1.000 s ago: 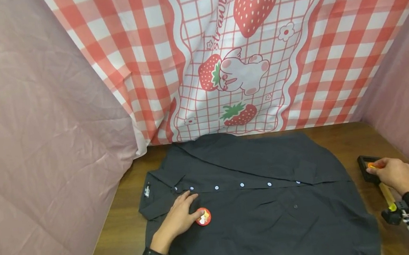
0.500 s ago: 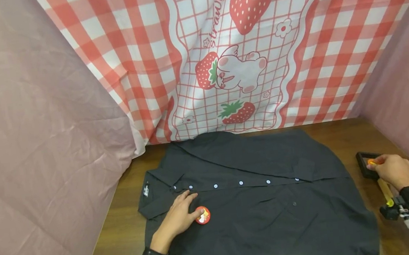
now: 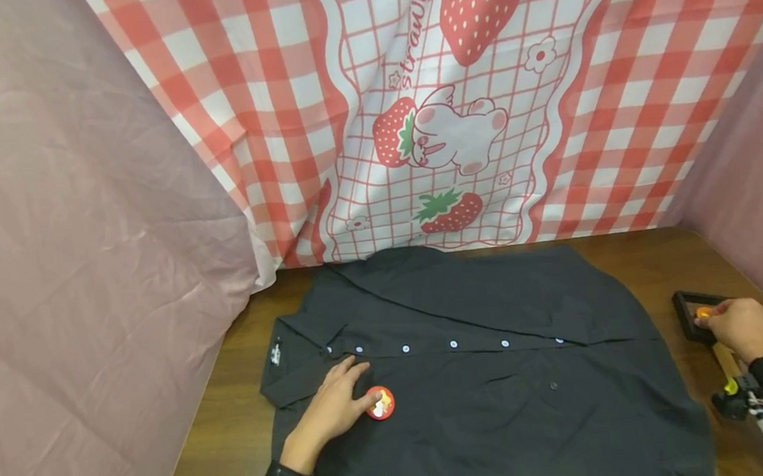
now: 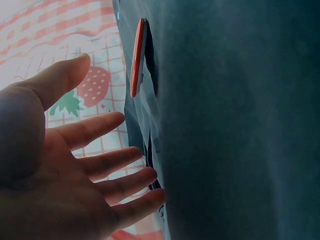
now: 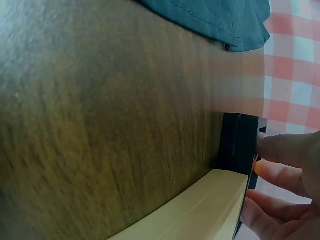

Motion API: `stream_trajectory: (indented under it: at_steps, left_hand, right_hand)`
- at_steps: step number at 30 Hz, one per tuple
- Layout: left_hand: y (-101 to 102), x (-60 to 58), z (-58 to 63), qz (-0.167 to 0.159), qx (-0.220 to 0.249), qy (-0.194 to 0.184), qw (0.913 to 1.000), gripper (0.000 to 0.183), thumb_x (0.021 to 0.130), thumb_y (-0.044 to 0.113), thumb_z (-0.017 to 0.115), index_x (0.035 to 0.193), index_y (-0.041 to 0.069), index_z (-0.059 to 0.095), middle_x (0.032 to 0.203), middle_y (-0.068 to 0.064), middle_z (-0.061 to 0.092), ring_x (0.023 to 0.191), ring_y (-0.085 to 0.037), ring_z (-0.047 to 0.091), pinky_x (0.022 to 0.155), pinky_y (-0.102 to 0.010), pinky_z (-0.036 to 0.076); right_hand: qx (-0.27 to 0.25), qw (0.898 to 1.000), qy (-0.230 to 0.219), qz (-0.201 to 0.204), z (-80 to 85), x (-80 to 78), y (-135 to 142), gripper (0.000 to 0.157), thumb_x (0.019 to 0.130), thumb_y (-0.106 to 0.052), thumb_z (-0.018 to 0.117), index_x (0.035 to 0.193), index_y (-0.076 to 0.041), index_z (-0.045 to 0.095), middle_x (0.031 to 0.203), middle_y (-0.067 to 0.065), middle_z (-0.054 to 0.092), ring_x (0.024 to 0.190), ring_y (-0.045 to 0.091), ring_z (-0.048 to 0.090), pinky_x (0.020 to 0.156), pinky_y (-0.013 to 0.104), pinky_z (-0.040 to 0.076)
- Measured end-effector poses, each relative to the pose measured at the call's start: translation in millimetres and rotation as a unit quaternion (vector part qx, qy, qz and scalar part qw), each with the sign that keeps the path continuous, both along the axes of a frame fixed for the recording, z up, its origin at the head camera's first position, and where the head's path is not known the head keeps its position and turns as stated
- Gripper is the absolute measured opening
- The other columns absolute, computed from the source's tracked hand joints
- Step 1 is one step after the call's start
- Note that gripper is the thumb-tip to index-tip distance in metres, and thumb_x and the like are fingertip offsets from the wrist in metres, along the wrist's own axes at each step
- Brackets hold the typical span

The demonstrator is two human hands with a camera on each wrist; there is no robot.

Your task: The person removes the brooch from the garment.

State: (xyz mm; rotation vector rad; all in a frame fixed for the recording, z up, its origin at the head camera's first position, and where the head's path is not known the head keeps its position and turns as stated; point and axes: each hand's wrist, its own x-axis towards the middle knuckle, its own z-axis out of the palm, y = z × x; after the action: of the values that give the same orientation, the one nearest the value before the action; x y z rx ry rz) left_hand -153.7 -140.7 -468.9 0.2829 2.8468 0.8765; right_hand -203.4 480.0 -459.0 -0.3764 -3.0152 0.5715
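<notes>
A dark button-up shirt (image 3: 480, 405) lies spread on the wooden table, its collar to the left and a row of pale buttons along its placket. My left hand (image 3: 328, 404) rests on it below the collar, fingers extended. Its thumb touches or hovers at the edge of a round red badge (image 3: 381, 404); in the left wrist view the badge (image 4: 138, 57) appears edge-on, apart from the fingers. Right of the shirt, my right hand (image 3: 749, 327) reaches into a shallow black tray (image 3: 684, 316), fingertips pinching a small orange object (image 3: 704, 312). The fingers mostly hide that object.
A pale wooden block (image 5: 195, 207) lies against the near side of the black tray, partly under my right wrist. Behind the table hangs a red-checked strawberry cloth (image 3: 449, 147). Pink fabric (image 3: 97, 296) walls both sides.
The head view shifts slightly up and back. Both hands, the shirt, the badge and the tray keep their places relative to one another.
</notes>
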Motion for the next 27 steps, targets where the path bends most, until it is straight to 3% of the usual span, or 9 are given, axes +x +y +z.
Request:
stream_trajectory:
  at_steps: [4, 11, 22, 27]
  left_hand:
    - [1.0, -0.7, 0.1, -0.001, 0.004, 0.002, 1.0, 0.055, 0.087, 0.034, 0.07, 0.132, 0.005, 0.058, 0.147, -0.024, 0.043, 0.138, -0.043, 0.038, 0.105, -0.064, 0.036]
    - [2.7, -0.2, 0.4, 0.003, -0.002, -0.008, 1.0, 0.054, 0.088, 0.035, 0.07, 0.132, 0.006, 0.058, 0.148, -0.023, 0.043, 0.139, -0.043, 0.037, 0.107, -0.064, 0.035]
    - [-0.3, -0.3, 0.9, -0.002, 0.007, -0.001, 1.0, 0.053, 0.087, 0.033, 0.07, 0.131, 0.004, 0.059, 0.146, -0.025, 0.044, 0.138, -0.043, 0.038, 0.108, -0.062, 0.035]
    - [0.5, -1.4, 2.8, -0.01, 0.006, -0.001, 0.9999, 0.053, 0.088, 0.033, 0.07, 0.131, 0.004, 0.059, 0.146, -0.025, 0.044, 0.137, -0.044, 0.039, 0.107, -0.062, 0.035]
  right_hand:
    - [0.005, 1.0, 0.023, 0.005, -1.5, 1.2, -1.1, 0.037, 0.083, -0.017, 0.068, 0.094, 0.018, 0.062, 0.064, 0.019, 0.064, 0.059, 0.034, 0.057, 0.049, 0.034, 0.039]
    - [0.019, 0.998, 0.06, 0.009, -6.6, 1.4, -1.1, 0.031, 0.081, -0.014, 0.069, 0.091, 0.015, 0.065, 0.073, 0.028, 0.065, 0.068, 0.047, 0.057, 0.056, 0.042, 0.04]
    - [0.006, 0.999, 0.037, 0.0, -5.8, -2.4, 0.3, 0.028, 0.084, -0.014, 0.065, 0.092, 0.013, 0.065, 0.078, 0.028, 0.066, 0.072, 0.049, 0.058, 0.056, 0.041, 0.04]
    - [-0.003, 0.999, 0.036, -0.013, -6.1, -3.1, -1.5, 0.029, 0.088, -0.015, 0.063, 0.096, 0.013, 0.064, 0.078, 0.028, 0.066, 0.066, 0.04, 0.059, 0.052, 0.036, 0.04]
